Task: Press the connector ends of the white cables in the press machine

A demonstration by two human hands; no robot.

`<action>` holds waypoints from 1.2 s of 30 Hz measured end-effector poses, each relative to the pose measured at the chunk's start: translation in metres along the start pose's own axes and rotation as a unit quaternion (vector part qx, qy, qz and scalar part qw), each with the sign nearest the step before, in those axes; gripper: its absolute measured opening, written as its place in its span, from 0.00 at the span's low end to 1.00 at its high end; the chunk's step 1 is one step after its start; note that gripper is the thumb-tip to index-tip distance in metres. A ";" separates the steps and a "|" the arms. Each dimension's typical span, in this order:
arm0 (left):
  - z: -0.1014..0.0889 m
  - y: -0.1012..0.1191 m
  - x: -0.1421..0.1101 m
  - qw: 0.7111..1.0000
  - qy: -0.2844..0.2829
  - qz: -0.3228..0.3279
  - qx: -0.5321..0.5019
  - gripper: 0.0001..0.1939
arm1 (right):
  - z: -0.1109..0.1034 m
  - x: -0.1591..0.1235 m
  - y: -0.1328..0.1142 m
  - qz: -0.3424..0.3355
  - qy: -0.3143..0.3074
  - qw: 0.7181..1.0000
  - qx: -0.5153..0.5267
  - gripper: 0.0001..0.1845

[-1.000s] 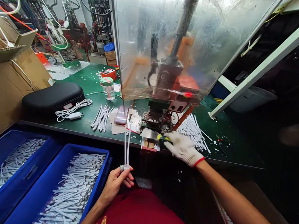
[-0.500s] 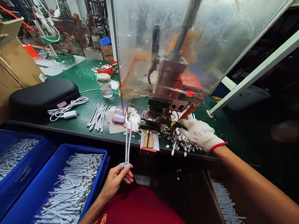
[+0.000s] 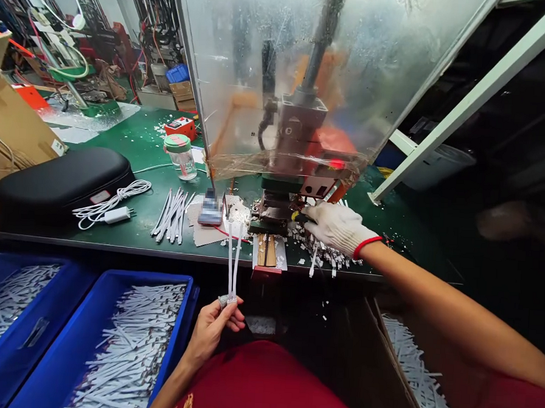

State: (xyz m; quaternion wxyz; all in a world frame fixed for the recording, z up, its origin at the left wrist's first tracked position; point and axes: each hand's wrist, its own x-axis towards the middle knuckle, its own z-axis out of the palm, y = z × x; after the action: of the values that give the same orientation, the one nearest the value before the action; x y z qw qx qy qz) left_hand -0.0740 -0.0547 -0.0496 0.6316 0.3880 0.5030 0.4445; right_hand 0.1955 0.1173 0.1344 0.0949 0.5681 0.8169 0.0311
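My bare left hand (image 3: 218,323) is closed around the lower ends of two flat white cable strips (image 3: 233,263), which stand upright in front of the bench edge. A grey wrap covers one of its fingertips. My right hand (image 3: 335,225), in a white knit glove with a red cuff, grips a tool with a yellow-and-black handle (image 3: 299,217). The tool's far end is at the right side of the press (image 3: 274,210) and cannot be made out. Under the gloved hand lies a heap of white connector pieces (image 3: 331,259). A wooden guide block (image 3: 266,250) sticks out from the press front.
A cloudy plastic shield (image 3: 243,62) hangs before the press. White strips (image 3: 171,216), a black case (image 3: 64,178), a charger cable (image 3: 117,205) and a jar (image 3: 180,156) lie leftward. Blue bins (image 3: 108,274) and a carton (image 3: 384,338) hold more strips.
My gloved right hand has moved left with the tool, closer to the press. The left hand keeps its hold on the two strips. The whole view has shifted slightly.
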 end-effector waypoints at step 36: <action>0.075 0.050 0.044 0.980 -0.150 -0.127 -0.025 0.27 | 0.139 -0.004 -0.082 0.100 -0.074 0.529 0.840 0.19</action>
State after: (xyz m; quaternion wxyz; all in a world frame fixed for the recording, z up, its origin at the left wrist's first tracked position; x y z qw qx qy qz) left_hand -0.0043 -0.0013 -0.0006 0.7606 0.3671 0.4367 0.3098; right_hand 0.1474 0.0770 -0.0147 -0.3698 0.4636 0.3943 -0.7021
